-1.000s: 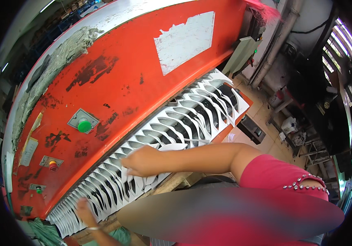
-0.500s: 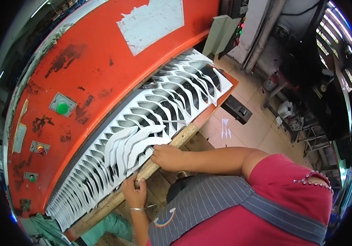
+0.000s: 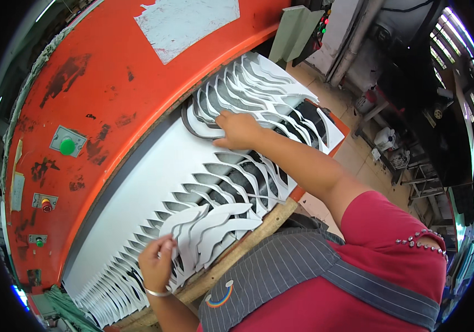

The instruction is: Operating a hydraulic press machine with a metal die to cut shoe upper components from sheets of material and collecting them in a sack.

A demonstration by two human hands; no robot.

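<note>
White die-cut pieces [image 3: 209, 224] are gathered from a cut sheet [image 3: 137, 188] under a red press [image 3: 110, 72].

A fanned stack of the curved pieces is gripped in the closed left hand [image 3: 156, 263] at the sheet's near edge; the right hand [image 3: 239, 130], fingers spread, is pressed flat on pieces farther along.

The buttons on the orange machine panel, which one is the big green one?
The green button on the grey square plate, highest on the orange panel. Below it sit a small red button and a smaller green one.
</note>
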